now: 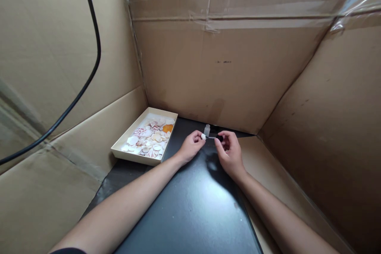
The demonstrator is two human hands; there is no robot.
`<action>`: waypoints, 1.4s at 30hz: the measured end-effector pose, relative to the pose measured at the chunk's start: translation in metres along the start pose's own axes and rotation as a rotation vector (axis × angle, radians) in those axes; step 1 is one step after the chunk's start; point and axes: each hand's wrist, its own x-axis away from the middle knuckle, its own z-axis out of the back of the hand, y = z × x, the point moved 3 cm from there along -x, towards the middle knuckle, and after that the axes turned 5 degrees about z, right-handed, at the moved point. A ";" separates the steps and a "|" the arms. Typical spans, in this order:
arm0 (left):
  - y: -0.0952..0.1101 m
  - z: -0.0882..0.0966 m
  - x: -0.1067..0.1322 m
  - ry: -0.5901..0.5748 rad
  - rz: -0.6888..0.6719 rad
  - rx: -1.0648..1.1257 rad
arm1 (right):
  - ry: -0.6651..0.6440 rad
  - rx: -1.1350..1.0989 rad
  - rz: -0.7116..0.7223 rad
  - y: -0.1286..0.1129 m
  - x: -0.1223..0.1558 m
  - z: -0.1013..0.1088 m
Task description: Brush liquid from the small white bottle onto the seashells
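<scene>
My left hand [190,147] pinches a small white piece [203,136], perhaps a shell, between thumb and fingertips. In my right hand [231,154] is a bottle cap with an applicator brush [219,138]; its black top sits between thumb and fingers. The thin pale stem points left, and its tip meets or nearly meets the white piece. Just behind the hands, a small translucent bottle [206,130] stands upright without a cap. Left of my left hand lies a shallow cream box [135,158] of shells [156,137], mostly white, some striped reddish, one orange.
Under my hands is a dark, shiny tabletop [190,214]. Cardboard walls [202,71] enclose it at the back and both sides. A black cable [97,39] hangs at the left. A cardboard sheet [262,162] lies along the right.
</scene>
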 end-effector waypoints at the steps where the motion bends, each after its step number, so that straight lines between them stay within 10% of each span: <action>1: -0.001 0.000 0.000 0.000 0.007 0.005 | 0.002 -0.003 -0.002 0.000 0.000 0.000; 42: -0.004 -0.002 -0.002 -0.020 -0.047 -0.124 | 0.037 0.017 -0.016 0.003 -0.008 0.006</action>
